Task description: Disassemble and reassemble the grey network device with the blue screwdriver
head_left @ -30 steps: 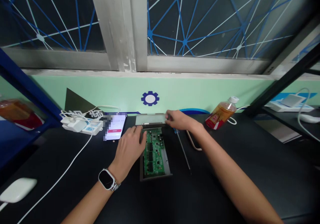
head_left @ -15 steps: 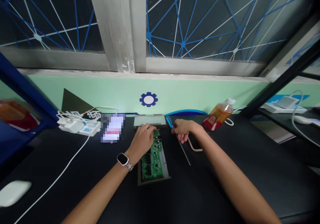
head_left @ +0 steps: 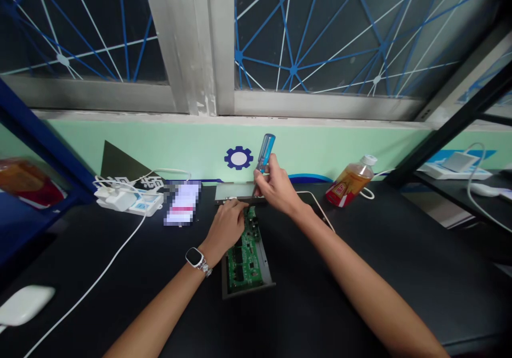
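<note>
A green circuit board (head_left: 248,262) lies in a shallow metal chassis (head_left: 264,264) on the dark table, its long side running away from me. My left hand (head_left: 229,224) grips the far end, fingers bent together over the left edge and covering part of the board. Above that end, my right hand (head_left: 276,187) is closed around a screwdriver (head_left: 266,150) with a clear blue handle. The screwdriver stands nearly upright, handle up and slightly tilted to the right. Its tip is down by the far edge, and I cannot make out what it touches.
A flat grey metal panel (head_left: 229,191) lies behind the board near the wall. To the left are a lit phone (head_left: 182,203), a white power strip (head_left: 148,202) with cables and a white mouse-like object (head_left: 28,304). A drink bottle (head_left: 349,182) and a light-rimmed flat device (head_left: 326,215) are right.
My right hand has moved left and raised the screwdriver from lying low beside the board to upright over its far end. My left hand has stayed at the board.
</note>
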Motion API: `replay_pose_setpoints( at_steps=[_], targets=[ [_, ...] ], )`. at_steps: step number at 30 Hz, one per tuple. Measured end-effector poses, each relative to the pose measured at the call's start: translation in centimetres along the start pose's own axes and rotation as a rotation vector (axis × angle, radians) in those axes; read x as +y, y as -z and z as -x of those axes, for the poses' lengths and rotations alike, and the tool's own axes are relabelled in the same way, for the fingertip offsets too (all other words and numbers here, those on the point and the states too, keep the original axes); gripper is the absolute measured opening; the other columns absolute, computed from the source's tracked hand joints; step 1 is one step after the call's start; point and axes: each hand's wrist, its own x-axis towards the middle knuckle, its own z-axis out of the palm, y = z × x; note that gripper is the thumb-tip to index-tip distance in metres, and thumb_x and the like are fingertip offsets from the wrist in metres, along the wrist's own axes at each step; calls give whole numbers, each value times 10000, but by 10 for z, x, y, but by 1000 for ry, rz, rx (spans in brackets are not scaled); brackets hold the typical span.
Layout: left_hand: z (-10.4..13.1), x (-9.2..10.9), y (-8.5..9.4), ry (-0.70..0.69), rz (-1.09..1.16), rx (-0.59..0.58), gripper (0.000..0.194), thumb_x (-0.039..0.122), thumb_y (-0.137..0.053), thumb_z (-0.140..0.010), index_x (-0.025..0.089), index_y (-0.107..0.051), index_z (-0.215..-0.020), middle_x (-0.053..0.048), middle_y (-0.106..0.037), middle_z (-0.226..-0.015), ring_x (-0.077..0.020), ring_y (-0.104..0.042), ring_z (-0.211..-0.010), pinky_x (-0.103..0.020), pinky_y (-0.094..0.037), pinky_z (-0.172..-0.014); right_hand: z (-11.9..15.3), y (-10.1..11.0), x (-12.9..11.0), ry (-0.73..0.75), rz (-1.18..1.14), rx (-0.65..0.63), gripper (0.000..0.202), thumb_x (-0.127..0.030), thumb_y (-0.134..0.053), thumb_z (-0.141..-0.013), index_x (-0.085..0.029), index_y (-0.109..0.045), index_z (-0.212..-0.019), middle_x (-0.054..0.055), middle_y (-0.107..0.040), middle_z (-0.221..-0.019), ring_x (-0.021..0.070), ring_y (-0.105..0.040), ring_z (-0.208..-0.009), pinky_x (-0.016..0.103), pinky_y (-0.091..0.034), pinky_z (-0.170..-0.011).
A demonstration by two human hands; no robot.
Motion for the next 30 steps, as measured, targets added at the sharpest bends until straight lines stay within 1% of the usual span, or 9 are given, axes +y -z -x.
replay_pose_setpoints(
  at_steps=[8, 11, 15, 19, 23, 24, 26, 28, 30],
  targets=[
    [-1, 1, 2, 11, -7, -15, 337, 56, -447, -924, 164, -670, -1152, -98, -672, -1085, -265, -612, -1061, -429, -472, -962, 0, -4, 7, 25, 62, -42, 199, -296, -472, -951, -260, -276, -943, -70, -557, -544, 143, -533, -462, 287, -349, -507],
    [0, 0, 1, 5, -3, -11, 330, 67, -452, -931, 174, -667, -1156, -98, -676, -1087, -259, -614, -1054, -422, -469, -966, 0, -2, 5, 14, 43, -76, 184, -305, -473, -955, -260, -295, -957, -68, -557, -558, 145, -542, -475, 288, -365, -507],
    [-1, 2, 3, -16, 31, 4, 293, 116, -447, -963, 181, -663, -1148, -104, -681, -1098, -268, -619, -1066, -433, -471, -961, 0, 4, 3, 5, -21, -188, 150, -345, -459, -977, -261, -340, -1017, -50, -581, -613, 161, -611, -552, 293, -442, -553],
    [-7, 3, 7, -36, 186, 29, 272, 203, -474, -990, 201, -637, -1207, -94, -699, -1153, -266, -636, -1092, -416, -479, -957, -2, 9, 2, 12, -113, -261, 177, -401, -470, -981, -257, -421, -1071, -4, -630, -808, 160, -658, -651, 302, -512, -618],
    [-15, 3, 9, 2, 408, 17, 257, 277, -468, -1012, 211, -683, -1137, -60, -759, -1065, -236, -704, -960, -345, -515, -859, -4, 8, 3, -7, -216, -325, 214, -442, -471, -978, -247, -476, -1065, 23, -640, -911, 142, -649, -669, 283, -525, -611],
    [-16, 3, 9, 9, 445, 16, 258, 284, -467, -1014, 213, -699, -1104, -50, -769, -1031, -230, -713, -932, -332, -518, -837, -4, 7, 4, -17, -215, -307, 232, -455, -487, -970, -247, -473, -1071, 18, -637, -898, 138, -643, -651, 279, -518, -599],
    [-17, 2, 9, 17, 483, 27, 252, 278, -481, -1008, 216, -722, -1049, -39, -779, -1000, -225, -723, -912, -319, -521, -824, -4, 4, 3, -31, -174, -199, 299, -491, -561, -927, -248, -460, -1069, -1, -624, -862, 127, -620, -603, 273, -493, -577],
    [-17, 2, 8, 24, 494, 48, 240, 263, -500, -997, 217, -734, -1023, -39, -781, -1012, -225, -726, -927, -319, -523, -842, -4, 1, 2, -20, -105, -63, 349, -529, -629, -877, -243, -466, -992, -19, -602, -803, 117, -583, -568, 269, -461, -570],
    [-16, 2, 7, 30, 500, 59, 233, 261, -512, -991, 217, -740, -1011, -42, -784, -1019, -227, -728, -938, -325, -525, -859, -4, -1, 1, 10, -35, 16, 369, -552, -657, -852, -234, -471, -872, -28, -571, -716, 115, -539, -558, 269, -432, -577]
  ],
)
